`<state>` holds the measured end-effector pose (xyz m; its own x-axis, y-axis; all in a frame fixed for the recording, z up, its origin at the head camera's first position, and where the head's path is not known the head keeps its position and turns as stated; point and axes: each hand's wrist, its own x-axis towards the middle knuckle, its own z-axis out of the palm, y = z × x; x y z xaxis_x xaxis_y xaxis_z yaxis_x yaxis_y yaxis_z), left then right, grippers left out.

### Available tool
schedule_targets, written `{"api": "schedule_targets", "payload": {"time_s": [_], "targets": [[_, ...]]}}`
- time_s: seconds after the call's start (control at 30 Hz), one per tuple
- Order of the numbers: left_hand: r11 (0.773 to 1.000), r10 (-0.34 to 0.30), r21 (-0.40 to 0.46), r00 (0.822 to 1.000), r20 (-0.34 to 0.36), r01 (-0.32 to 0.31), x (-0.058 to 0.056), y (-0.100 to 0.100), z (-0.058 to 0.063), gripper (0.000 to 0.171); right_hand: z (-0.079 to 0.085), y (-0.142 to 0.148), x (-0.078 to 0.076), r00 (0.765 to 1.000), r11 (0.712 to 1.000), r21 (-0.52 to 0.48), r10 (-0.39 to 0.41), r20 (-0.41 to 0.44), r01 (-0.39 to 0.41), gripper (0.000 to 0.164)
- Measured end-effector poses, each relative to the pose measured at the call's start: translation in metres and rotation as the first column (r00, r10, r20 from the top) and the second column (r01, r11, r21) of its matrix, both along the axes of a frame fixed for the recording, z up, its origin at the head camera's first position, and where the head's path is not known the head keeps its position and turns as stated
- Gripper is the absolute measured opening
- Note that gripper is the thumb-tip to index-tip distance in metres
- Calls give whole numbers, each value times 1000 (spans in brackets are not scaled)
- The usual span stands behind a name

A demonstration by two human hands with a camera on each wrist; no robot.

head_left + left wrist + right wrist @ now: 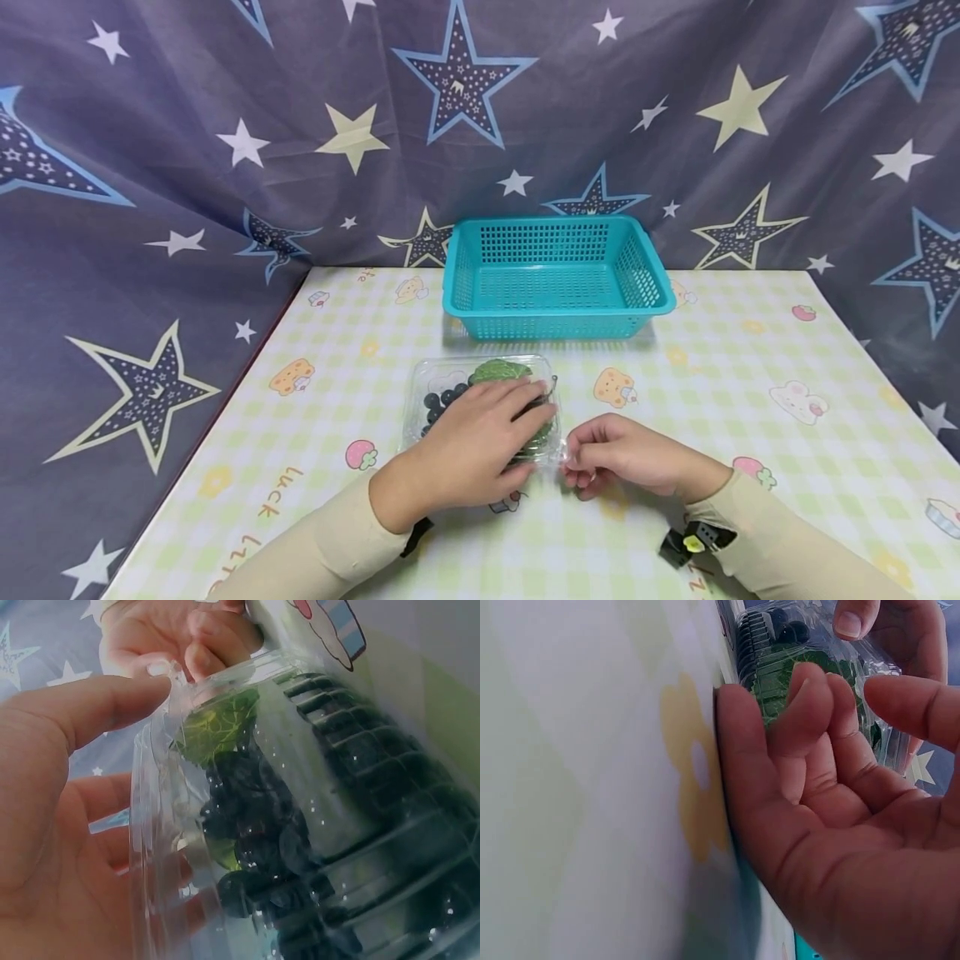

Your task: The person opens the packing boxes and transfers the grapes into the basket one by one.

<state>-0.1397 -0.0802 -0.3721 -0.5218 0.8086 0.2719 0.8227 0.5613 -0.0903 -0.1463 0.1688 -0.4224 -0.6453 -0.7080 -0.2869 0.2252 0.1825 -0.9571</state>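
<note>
A clear plastic clamshell box (pixel 416 417) lies on the table in front of me. Through its walls show dark grapes (pixel 247 825) and a green leaf (pixel 217 724). My left hand (pixel 480 429) rests across the lid, its fingers spread toward the right edge. In the left wrist view its thumb (pixel 112 709) lies straight along the rim. At the box's near right corner, my right hand (pixel 618 454) pinches the clear edge between thumb and forefinger. The right wrist view shows its other fingers (pixel 806 742) curled in toward the palm.
Behind the box stands a turquoise plastic basket (pixel 558 325) with perforated walls. A checked tablecloth (pixel 337 517) with cartoon prints covers the table. A dark star-patterned curtain (pixel 277 75) hangs at the back and sides.
</note>
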Motion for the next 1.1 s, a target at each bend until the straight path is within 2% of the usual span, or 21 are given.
{"api": "schedule_targets", "payload": {"time_s": [0.27, 0.67, 0.87, 1.1], "targets": [[1000, -24, 10, 1000, -20, 24, 1, -6, 3, 61, 2, -1, 2, 1000, 1000, 6, -23, -4, 23, 18], [999, -42, 14, 996, -78, 43, 5, -14, 4, 55, 1, 0, 2, 1000, 1000, 8, -12, 5, 12, 22], [999, -38, 13, 991, -126, 40, 7, -17, 5, 52, 2, 2, 1, 1000, 1000, 3, -22, 10, 22, 21], [1000, -21, 4, 992, -126, 22, 13, -24, 7, 47, 2, 0, 2, 1000, 1000, -6, -18, -2, 18, 21]]}}
